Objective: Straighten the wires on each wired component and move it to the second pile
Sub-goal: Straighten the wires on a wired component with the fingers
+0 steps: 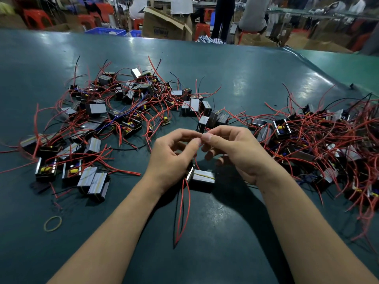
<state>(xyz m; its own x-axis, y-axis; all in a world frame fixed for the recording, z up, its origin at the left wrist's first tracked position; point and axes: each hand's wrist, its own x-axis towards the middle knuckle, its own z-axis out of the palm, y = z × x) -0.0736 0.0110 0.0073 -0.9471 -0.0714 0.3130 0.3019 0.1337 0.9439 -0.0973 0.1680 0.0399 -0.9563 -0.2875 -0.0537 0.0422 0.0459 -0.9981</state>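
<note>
Wires [181, 212], red with a black one among them, are trailing toward the viewer from a small grey-topped component [203, 177] that is sitting on the green table [225, 253], just below and between both hands. Their long axis is running near to far. The left hand [172, 154] and right hand [233, 148] are meeting fingertip to fingertip above the component, both pinching a thin red wire end; the left hand's heel is lying closest to the block. Farther out, a loose pile of components [114, 117] is spreading to the left, and a denser tangled pile [320, 140] is lying to the right. Which one is the second pile cannot be told.
</note>
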